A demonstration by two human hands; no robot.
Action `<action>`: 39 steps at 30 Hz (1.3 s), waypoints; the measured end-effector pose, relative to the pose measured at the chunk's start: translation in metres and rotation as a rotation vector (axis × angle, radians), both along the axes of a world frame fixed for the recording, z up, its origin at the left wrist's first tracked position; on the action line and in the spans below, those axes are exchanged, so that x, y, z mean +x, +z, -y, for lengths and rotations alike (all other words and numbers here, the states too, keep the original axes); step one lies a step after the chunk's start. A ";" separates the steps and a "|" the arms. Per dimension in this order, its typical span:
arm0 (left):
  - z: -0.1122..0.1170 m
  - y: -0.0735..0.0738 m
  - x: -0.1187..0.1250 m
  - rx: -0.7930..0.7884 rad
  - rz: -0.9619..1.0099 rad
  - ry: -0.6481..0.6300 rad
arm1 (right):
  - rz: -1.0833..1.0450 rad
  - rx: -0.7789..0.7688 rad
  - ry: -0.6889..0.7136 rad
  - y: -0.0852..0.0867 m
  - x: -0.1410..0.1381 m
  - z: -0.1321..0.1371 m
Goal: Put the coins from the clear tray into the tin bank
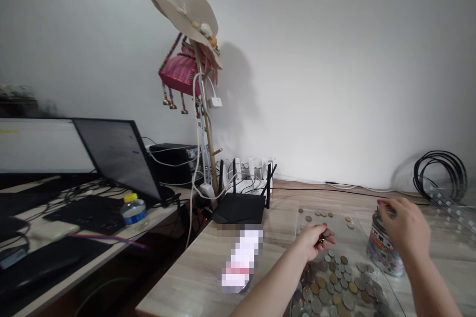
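Several loose coins [336, 280] in silver and brassy tones lie spread over a clear sheet [351, 245] on the wooden table. My left hand [316, 242] is held above them, its fingers curled around a few coins [326, 233]. A printed tin can [385, 250] stands upright to the right of the coins. Over the can's top is my right hand [405, 225], thumb and fingers drawn together at the rim. What the right fingers pinch, if anything, is hidden, and the hand covers much of the can's opening.
A few coins [323, 214] lie near the sheet's far edge. A black router [240, 208] and a blurred-out item [241, 260] are left of my hands. Coiled black cable [439, 178] leans at the wall. A bottle [133, 210] and laptop [119, 153] occupy the left desk.
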State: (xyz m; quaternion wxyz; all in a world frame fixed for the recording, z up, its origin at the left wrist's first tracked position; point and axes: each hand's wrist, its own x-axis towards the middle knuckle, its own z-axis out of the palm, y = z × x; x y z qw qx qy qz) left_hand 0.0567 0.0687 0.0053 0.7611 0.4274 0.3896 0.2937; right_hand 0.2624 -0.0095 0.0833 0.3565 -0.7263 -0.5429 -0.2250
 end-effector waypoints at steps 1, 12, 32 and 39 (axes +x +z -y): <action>0.000 0.000 0.001 0.030 0.001 0.010 | -0.015 -0.043 0.124 -0.001 -0.015 -0.003; 0.007 -0.002 0.007 0.015 0.000 -0.111 | -0.138 -0.521 0.709 -0.036 -0.068 -0.028; 0.007 -0.001 0.001 -0.122 0.150 -0.090 | -0.073 -0.164 -0.230 -0.017 0.049 -0.006; 0.012 0.005 0.001 0.054 0.088 -0.092 | 0.004 0.114 -0.050 -0.007 0.011 -0.006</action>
